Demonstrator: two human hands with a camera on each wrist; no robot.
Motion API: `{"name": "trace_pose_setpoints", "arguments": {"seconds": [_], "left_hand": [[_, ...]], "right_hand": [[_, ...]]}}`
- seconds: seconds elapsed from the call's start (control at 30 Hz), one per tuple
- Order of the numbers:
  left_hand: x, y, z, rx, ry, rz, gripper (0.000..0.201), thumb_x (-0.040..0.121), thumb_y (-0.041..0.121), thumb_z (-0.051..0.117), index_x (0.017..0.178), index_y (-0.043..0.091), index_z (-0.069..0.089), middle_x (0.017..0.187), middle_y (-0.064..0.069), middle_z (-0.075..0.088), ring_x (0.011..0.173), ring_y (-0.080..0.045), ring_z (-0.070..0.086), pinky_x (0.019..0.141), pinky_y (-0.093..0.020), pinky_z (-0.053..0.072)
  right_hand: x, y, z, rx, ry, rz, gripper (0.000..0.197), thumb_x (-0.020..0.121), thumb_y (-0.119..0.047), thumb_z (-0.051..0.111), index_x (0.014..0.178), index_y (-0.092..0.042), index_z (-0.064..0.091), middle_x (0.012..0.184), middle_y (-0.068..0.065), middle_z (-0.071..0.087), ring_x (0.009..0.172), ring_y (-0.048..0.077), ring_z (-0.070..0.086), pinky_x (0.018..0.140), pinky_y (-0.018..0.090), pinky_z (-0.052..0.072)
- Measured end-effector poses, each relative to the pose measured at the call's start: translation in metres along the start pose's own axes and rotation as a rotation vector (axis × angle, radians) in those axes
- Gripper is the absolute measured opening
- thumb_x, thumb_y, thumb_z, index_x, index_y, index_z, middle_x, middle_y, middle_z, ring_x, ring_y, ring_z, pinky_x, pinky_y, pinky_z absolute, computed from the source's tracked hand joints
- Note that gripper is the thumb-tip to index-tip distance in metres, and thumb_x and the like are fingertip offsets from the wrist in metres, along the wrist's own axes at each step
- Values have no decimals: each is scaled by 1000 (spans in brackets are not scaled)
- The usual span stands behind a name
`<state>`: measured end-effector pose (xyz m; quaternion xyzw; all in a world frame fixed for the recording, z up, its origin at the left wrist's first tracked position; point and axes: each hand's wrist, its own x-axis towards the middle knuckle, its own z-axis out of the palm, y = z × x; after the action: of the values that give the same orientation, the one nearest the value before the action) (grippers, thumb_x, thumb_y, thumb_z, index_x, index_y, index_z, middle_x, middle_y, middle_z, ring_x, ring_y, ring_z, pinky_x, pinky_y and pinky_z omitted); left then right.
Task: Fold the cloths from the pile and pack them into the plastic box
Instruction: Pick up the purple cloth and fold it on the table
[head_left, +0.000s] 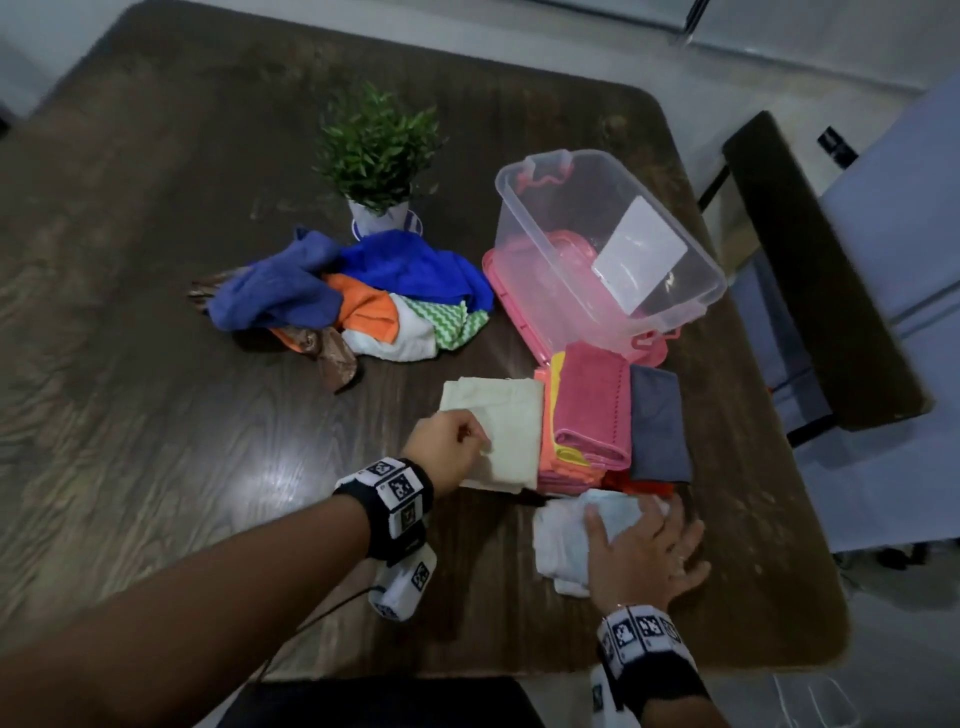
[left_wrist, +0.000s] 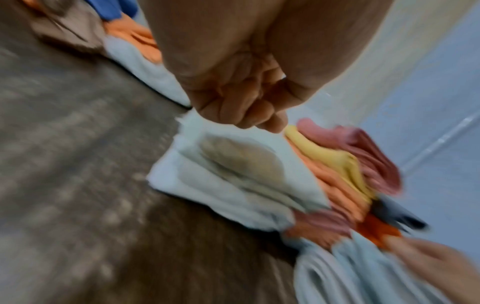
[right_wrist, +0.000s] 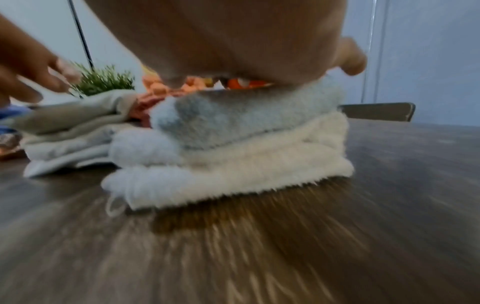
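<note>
Unfolded pile (blue, orange, green-zigzag, white, brown cloths) sits mid-table, 10 o'clock from the hands; plastic box stands at 1 o'clock on its pink lid, nothing visible inside. Folded stack (pink on top, yellow and orange under) lies just below the box, grey cloth touching its 3 o'clock side, cream cloth touching its 9 o'clock side. White/pale-blue folded cloth lies at 6 o'clock from the stack; its far part is hidden under the right hand. Both wrist views are motion-blurred, so fine finger detail is poor. Right hand: fingers spread and flat, pressing on top of the white cloth, not curled round it. Left hand: fingers curled, at the cream cloth's near-left edge; left wrist view shows the curled fingers just over that edge, but whether they actually pinch fabric can't be resolved. Right wrist view alone shows the white cloth's stacked layers and a small loop tag at its corner; head view alone shows the box, the potted plant at 12 o'clock from the pile, and the chair at the table's 3 o'clock edge.
</note>
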<state>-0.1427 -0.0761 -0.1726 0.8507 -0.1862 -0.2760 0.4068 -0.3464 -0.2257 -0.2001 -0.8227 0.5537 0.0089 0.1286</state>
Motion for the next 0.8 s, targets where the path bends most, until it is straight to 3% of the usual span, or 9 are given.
{"name": "trace_pose_setpoints", "arguments": {"seconds": [0.1, 0.2, 0.33, 0.43, 0.47, 0.53, 0.6, 0.7, 0.8], "left_hand": [[25, -35, -45, 60, 127, -48, 19, 82, 10, 56, 83, 27, 63, 80, 10, 68, 79, -14, 64, 72, -21, 42], [51, -72, -87, 194, 248, -36, 19, 81, 15, 59, 99, 20, 63, 105, -7, 66, 99, -31, 63, 84, -30, 44], [78, -91, -142, 372, 555, -160, 51, 80, 28, 62, 128, 25, 46, 141, -3, 40, 124, -37, 38, 96, -53, 36], [101, -97, -186, 336, 592, -225, 81, 77, 12, 59, 147, 35, 25, 161, 11, 11, 144, -32, 16, 106, -61, 23], [111, -102, -200, 319, 557, -252, 86, 77, 9, 57, 149, 38, 19, 161, 12, 10, 146, -31, 13, 107, -62, 21], [125, -105, -224, 302, 447, -258, 83, 77, 15, 59, 149, 32, 20, 155, -3, 33, 141, -34, 31, 106, -58, 29], [132, -106, -237, 345, 330, -199, 61, 78, 27, 60, 136, 14, 46, 130, -17, 59, 118, -39, 56, 97, -49, 44], [129, -108, -242, 368, 402, -35, 21, 82, 24, 63, 101, 16, 69, 105, -16, 70, 100, -39, 64, 89, -49, 50], [114, -99, -240, 304, 507, 164, 19, 76, 23, 65, 92, 14, 66, 95, -16, 65, 92, -37, 61, 79, -45, 51]], "right_hand": [[-13, -29, -22, 157, 296, -46, 53, 78, -41, 73, 118, -15, 49, 142, 14, 38, 133, 38, 30, 105, 60, 26], [-25, -65, -38, 292, 390, -113, 35, 79, -25, 72, 107, -14, 53, 123, 16, 48, 114, 37, 42, 95, 55, 36], [-40, -109, -37, 463, 132, -346, 11, 92, -17, 61, 90, -24, 53, 88, 0, 59, 79, 19, 57, 65, 32, 45], [-51, -138, -19, 403, -135, -501, 8, 94, -19, 59, 89, -25, 59, 77, -9, 62, 73, 9, 60, 66, 34, 52], [-56, -147, -14, 391, -218, -541, 7, 95, -22, 58, 91, -27, 61, 78, -11, 64, 74, 7, 62, 69, 34, 54], [-63, -164, -5, 339, -347, -628, 7, 95, -26, 56, 96, -28, 63, 86, -11, 67, 81, 6, 63, 76, 31, 54], [-69, -181, 0, 280, -419, -709, 11, 96, -28, 55, 103, -26, 64, 93, -9, 67, 87, 7, 61, 80, 28, 52], [-74, -203, 2, 230, -487, -770, 17, 97, -32, 53, 109, -27, 63, 98, -9, 67, 91, 8, 60, 83, 30, 52], [-74, -219, 2, 238, -482, -786, 17, 96, -34, 53, 109, -30, 62, 96, -13, 64, 86, 3, 58, 81, 27, 52]]}}
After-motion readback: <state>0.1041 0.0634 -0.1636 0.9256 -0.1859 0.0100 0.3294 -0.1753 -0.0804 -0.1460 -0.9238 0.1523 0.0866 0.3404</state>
